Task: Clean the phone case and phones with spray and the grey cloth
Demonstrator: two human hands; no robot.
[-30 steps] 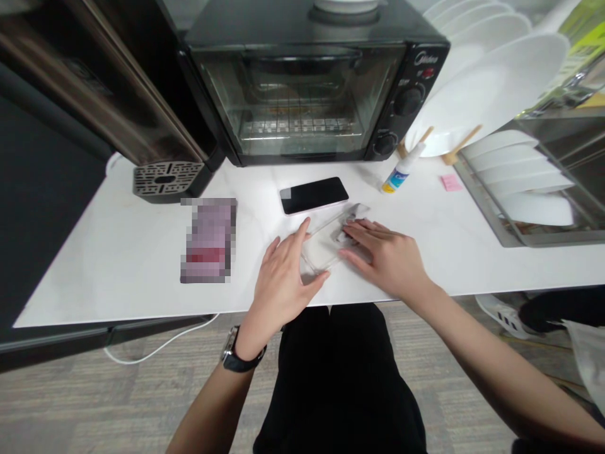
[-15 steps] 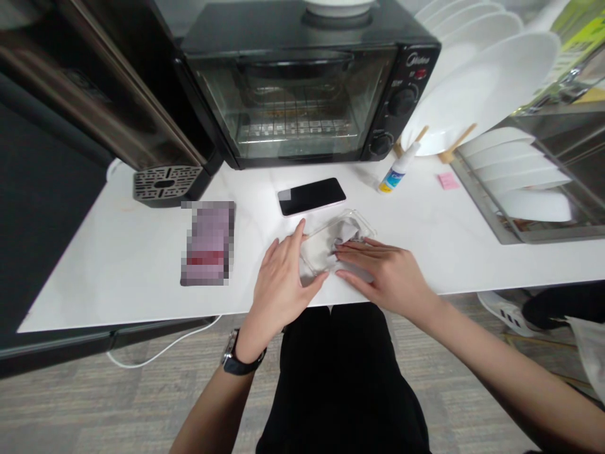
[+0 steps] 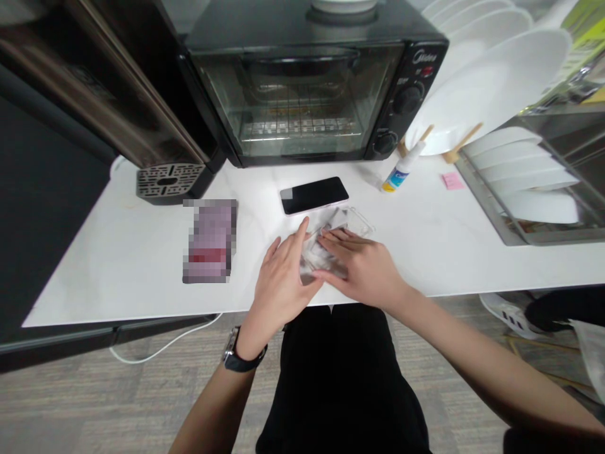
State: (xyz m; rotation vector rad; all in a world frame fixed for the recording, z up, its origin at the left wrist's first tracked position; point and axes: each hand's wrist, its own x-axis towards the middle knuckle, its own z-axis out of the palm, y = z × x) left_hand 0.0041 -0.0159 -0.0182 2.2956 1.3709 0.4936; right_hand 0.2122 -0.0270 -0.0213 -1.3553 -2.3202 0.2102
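A clear phone case [image 3: 365, 227] lies on the white counter near its front edge. My left hand [image 3: 282, 270] holds the case at its left end, with the thumb at the near side and the fingers at the far side. Inside the case is a crumpled grey cloth [image 3: 338, 218], pressed down under the fingertips of my right hand [image 3: 371, 266]. Part of the cloth is hidden by those fingers. Just beyond the case rests a phone [image 3: 314, 195] with a dark screen. A small spray bottle [image 3: 397, 174] with a blue and yellow label stands farther right.
A toaster oven [image 3: 302, 161] stands behind the phone, beside a dark machine with a drip tray [image 3: 170, 180]. At left lies a pixelated purple item [image 3: 208, 233]. White plates [image 3: 496, 82], a pink sticky note [image 3: 452, 181] and a metal dish rack [image 3: 513, 233] are at right.
My right hand has slid left with the cloth inside the case, closer to my left hand. My left hand stays on the case. The view has shifted slightly.
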